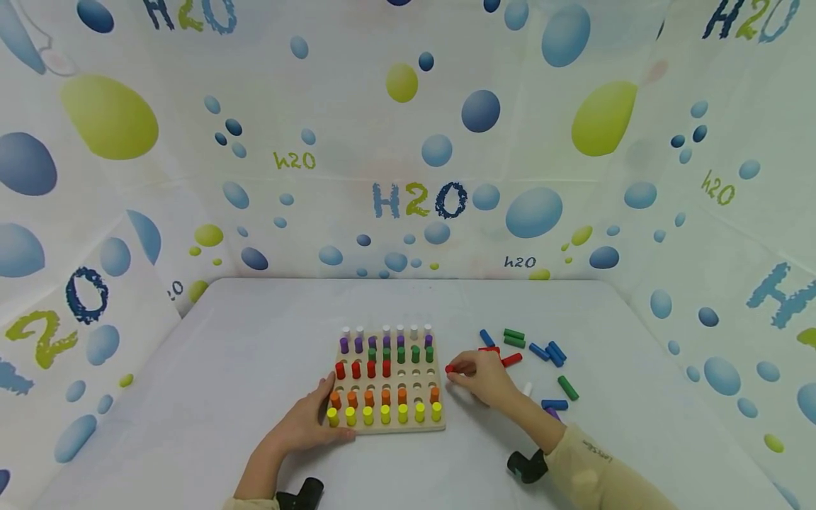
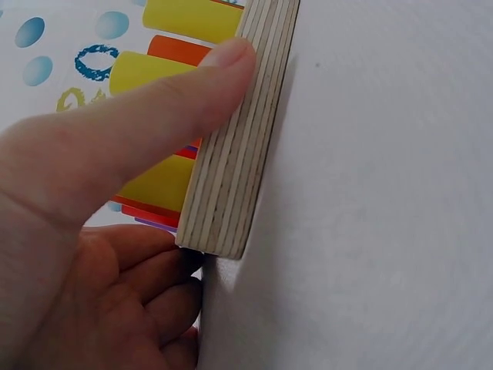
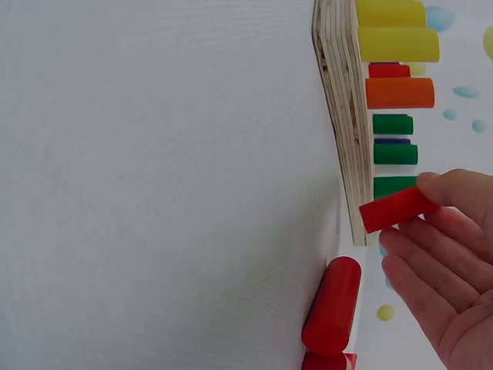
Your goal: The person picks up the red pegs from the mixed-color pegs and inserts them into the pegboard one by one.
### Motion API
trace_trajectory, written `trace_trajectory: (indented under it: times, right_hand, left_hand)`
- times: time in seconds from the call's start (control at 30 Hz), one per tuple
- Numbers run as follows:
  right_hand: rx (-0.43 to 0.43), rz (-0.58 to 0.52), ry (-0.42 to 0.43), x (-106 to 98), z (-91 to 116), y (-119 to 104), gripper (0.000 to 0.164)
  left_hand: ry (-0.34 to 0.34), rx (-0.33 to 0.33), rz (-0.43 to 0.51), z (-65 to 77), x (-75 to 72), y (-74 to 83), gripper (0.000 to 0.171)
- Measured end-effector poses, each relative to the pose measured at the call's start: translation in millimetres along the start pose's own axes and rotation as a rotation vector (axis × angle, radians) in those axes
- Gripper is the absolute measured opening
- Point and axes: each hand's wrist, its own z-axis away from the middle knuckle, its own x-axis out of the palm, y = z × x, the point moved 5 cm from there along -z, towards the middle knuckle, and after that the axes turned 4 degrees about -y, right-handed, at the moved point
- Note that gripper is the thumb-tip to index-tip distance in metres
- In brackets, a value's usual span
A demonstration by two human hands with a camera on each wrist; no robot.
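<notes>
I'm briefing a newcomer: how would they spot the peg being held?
On the white table, find the pegboard. Just past its right edge is the right hand. The red peg is pinched in its fingers, unlike loose red pegs lying nearby.

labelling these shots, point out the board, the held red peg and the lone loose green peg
Board (image 3: 353, 131): right wrist view, layered side edge.
Held red peg (image 3: 396, 209): right wrist view, middle of its side.
Lone loose green peg (image 1: 568, 388): head view, middle of its side.

At the board's (image 1: 408, 378) three o'clock, a peg (image 1: 450, 368) is coloured red. At twelve, the backdrop (image 1: 370, 134) is spotted blue and lime.
</notes>
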Motion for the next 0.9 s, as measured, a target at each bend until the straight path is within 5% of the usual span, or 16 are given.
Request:
trace_trajectory:
  times: [0.47,0.9]
  right_hand:
    - [0.026,-0.151,0.138,-5.9,-6.6,1.7,0.013]
    - [-0.017,-0.24,0.151,-0.8,-21.0,-15.8,0.013]
  left_hand:
    - [0.008,0.017,0.016,0.1,-0.4,-0.9,0.115]
    - [0.013,0.029,0.008,-0.2,-0.1,-0.8,0.115]
